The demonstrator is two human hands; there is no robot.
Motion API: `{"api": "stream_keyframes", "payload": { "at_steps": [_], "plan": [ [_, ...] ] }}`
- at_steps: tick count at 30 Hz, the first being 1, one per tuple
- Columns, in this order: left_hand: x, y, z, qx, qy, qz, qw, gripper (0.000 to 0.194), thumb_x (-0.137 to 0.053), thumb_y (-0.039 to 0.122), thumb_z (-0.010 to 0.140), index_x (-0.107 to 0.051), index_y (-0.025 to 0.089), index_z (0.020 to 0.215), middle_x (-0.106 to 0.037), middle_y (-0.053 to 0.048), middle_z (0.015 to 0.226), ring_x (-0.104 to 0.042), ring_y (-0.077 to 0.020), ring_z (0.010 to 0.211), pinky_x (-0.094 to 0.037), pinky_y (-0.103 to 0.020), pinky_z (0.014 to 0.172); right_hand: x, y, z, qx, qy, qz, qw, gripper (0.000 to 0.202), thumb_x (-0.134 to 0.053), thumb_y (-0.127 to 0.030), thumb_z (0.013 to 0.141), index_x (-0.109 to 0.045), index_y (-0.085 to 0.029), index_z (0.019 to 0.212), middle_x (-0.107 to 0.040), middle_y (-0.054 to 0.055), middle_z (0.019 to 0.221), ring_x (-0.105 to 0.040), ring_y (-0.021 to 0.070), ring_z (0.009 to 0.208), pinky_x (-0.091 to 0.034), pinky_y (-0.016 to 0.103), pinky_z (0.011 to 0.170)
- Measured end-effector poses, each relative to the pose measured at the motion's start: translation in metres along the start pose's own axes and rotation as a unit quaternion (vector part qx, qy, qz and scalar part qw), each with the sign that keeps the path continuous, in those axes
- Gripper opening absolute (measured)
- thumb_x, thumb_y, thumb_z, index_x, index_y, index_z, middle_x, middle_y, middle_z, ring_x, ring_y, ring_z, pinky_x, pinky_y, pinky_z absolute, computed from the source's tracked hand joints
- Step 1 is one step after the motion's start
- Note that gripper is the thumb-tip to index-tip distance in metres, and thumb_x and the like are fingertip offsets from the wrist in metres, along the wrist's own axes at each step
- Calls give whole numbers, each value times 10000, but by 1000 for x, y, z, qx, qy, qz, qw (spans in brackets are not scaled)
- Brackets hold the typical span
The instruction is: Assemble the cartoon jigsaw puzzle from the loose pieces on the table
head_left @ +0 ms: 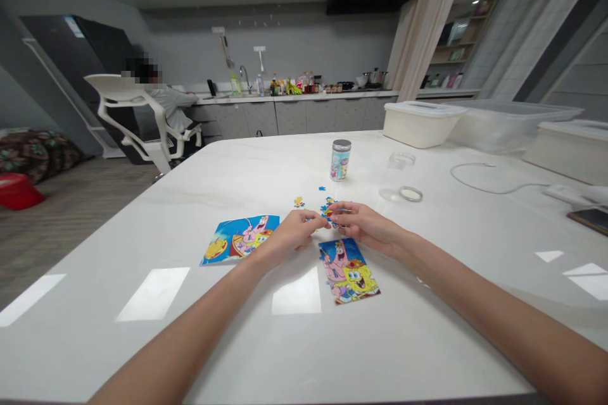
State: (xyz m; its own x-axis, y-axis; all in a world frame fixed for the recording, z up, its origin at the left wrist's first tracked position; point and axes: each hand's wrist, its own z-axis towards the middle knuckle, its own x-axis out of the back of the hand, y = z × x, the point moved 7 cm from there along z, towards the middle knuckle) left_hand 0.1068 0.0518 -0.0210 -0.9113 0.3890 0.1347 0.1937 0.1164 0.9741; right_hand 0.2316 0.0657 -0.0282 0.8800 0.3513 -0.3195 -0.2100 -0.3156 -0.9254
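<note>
On the white tabletop (pixel 190 202), the two hands are close to each other, above a small group of loose puzzle pieces (pixel 327 205). The left hand (pixel 303 228) has its grip narrow, with thumb and fingers drawn together; I cannot tell whether a piece is between them. The right hand (pixel 363 223) comes from the right, with its fingers bent toward the pieces; its grip is also rather narrow, but what it holds, I cannot tell.

On the near side of the hands lies the joined puzzle part (pixel 350 273), flat, with a pink figure and a yellow figure, its left edge uneven. To the left of the left hand there is a picture sheet (pixel 240 239) with similar figures. On the far side of the pieces stands upright a printed jar (pixel 340 163) with a silver lid. Farther right are a clear container (pixel 398 172) and, just beside it, a ring-shaped lid (pixel 411 194).
</note>
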Motion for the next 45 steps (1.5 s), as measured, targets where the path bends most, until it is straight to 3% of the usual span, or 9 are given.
{"api": "stream_keyframes", "payload": {
  "at_steps": [14, 20, 26, 30, 36, 45],
  "plan": [
    [2, -1, 2, -2, 19, -29, 999, 307, -667, 458, 769, -533, 182, 786, -198, 134, 422, -149, -26, 340, -93, -201, 382, 1, 0, 1, 14, 10, -8, 1000, 236, -783, -184, 635, -609, -190, 794, -610, 31, 866, -543, 123, 752, -462, 269, 663],
    [3, -4, 3, 8, 19, -31, 999, 283, -689, 422, 757, -533, 190, 797, -217, 139, 415, -150, -28, 340, -106, -195, 375, 7, 0, 1, 5, 49, -10, 999, 258, -791, -223, 646, -603, -186, 819, -600, -12, 795, -477, 56, 578, -426, 220, 547],
    [2, -3, 2, 19, 22, -31, 999, 226, -627, 391, 814, -523, 191, 788, -212, 134, 409, -150, -34, 342, -95, -201, 378, 12, -2, 3, 37, 59, 17, 997, 220, -748, -130, 657, -593, -184, 803, -622, 35, 882, -588, 107, 784, -498, 244, 792],
    [0, -3, 1, 16, 13, -56, 998, 206, -608, 361, 822, -499, 194, 769, -193, 134, 443, -133, -29, 349, -84, -201, 386, 12, 0, 2, 22, 64, 11, 998, 307, -738, -82, 600, -584, -190, 842, -617, 40, 898, -598, 133, 795, -501, 305, 848],
    [-1, -3, 1, 21, 5, -114, 993, 194, -554, 297, 810, -400, 219, 721, -161, 133, 466, -93, -41, 361, -57, -202, 383, 7, -1, 0, 12, 55, 39, 998, 304, -721, -51, 581, -575, -188, 810, -583, 4, 844, -577, 105, 777, -462, 288, 890],
    [-1, -13, 8, 62, -40, -141, 987, 384, -350, 322, 836, -135, 238, 529, -94, 97, 426, -53, -49, 368, -52, -244, 375, 6, -2, -1, 16, 40, 22, 999, 349, -654, 13, 518, -580, -177, 801, -568, 25, 878, -551, 120, 804, -453, 252, 744]
  ]
}}
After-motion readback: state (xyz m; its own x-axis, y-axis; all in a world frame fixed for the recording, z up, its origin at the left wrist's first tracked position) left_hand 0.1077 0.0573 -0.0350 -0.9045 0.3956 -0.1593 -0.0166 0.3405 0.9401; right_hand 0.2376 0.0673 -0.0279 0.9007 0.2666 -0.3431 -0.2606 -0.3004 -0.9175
